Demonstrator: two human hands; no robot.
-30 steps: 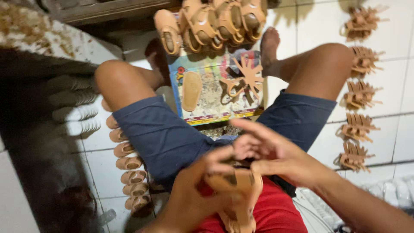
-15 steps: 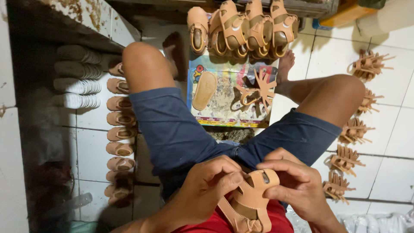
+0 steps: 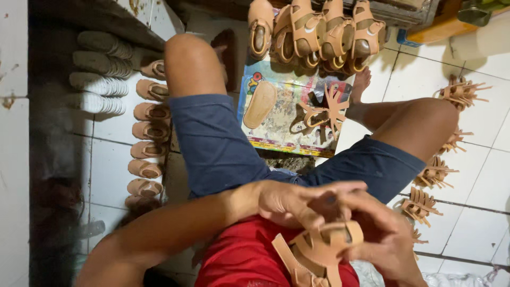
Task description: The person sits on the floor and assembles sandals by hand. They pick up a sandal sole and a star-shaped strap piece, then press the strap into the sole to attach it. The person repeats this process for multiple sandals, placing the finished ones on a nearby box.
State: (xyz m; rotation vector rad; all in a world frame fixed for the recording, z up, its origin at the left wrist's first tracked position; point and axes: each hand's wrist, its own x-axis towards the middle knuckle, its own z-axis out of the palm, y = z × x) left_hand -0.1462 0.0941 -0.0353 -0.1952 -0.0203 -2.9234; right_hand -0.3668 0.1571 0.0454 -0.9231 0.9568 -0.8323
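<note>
While the person sits on the tiled floor, the scene is read as follows.

Work piece: a tan strap upper (image 3: pixel 319 250) is held over the lap, above the red shirt (image 3: pixel 239 260), near the bottom edge of the view.
Left hand: the left hand (image 3: pixel 289 202) is laid over the top of the upper, fingers curled and pinching a strap.
Right hand: the right hand (image 3: pixel 380 234) is closed around the upper's right side, thumb pressed on the band.
Handling: the upper is judged light, soft and floppy; the loose straps would likely sag if held by one end, so the joined middle bands are judged the best place for a hold. Breakage is not expected, though creasing seems possible.
Printed sheet: a colourful sheet (image 3: pixel 276 119) is spread on the floor between the knees, with a flat sole (image 3: pixel 260 103) and a splayed strap piece (image 3: pixel 324 111) lying on it.
Far edge of sheet: a cluster of finished sandals (image 3: pixel 313 32) is stacked there.
Left side of floor: a row of small sandals (image 3: pixel 146 138) is lined up beside pale stacked soles (image 3: pixel 101 69).
Right side of floor: more strap pieces (image 3: pixel 430 175) are laid out on the white tiles (image 3: pixel 478 223).
</note>
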